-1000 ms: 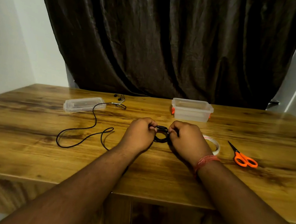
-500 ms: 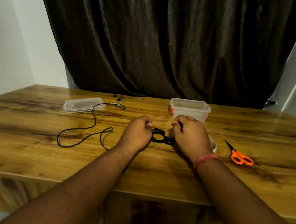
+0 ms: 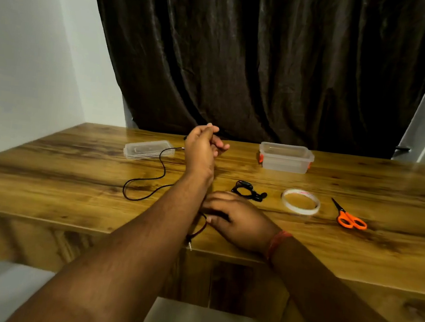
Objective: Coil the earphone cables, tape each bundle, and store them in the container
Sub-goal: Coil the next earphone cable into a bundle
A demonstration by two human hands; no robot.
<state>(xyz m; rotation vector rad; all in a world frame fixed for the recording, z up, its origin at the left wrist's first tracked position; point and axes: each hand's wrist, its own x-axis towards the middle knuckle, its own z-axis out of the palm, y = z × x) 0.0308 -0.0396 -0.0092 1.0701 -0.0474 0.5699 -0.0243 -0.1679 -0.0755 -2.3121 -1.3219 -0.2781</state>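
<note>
A: Snagging is risked: loose cable (image 3: 164, 166), pinched near its plug by right hand (image 3: 237, 217) fingers, trails beneath the raised left hand (image 3: 203, 148) (grip cannot be told).
B: Coiled bundle (image 3: 248, 190), nearby on the bench (image 3: 68, 172), could be dragged.

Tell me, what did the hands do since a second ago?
Both let go of the coiled earphones, now lying on the table. The left hand rose toward the uncoiled cable's earbud end; the right hand dropped near its plug. Container, tape, scissors stayed.
</note>
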